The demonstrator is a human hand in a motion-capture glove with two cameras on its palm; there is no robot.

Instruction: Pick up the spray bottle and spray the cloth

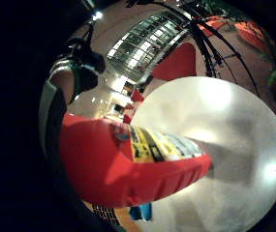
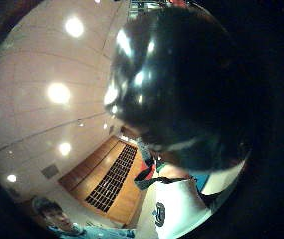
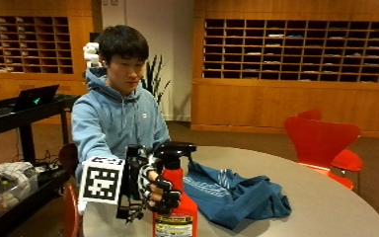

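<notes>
Wooden cubbyholes (image 3: 294, 49) line the wall as a gloved right hand (image 3: 158, 190) wraps the neck of a red spray bottle (image 3: 174, 207) upright beside a blue cloth (image 3: 235, 195) on the round tabletop (image 3: 334, 207); aiming and squeezing the trigger likely come next.

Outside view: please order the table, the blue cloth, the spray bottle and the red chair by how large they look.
1. table
2. blue cloth
3. red chair and spray bottle look similar; the bottle is nearer the camera, so unranked.

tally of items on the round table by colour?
Red: 1, the spray bottle, gripped by the gloved right hand
Blue: 1, the cloth, crumpled on the table
Total: 2
</notes>
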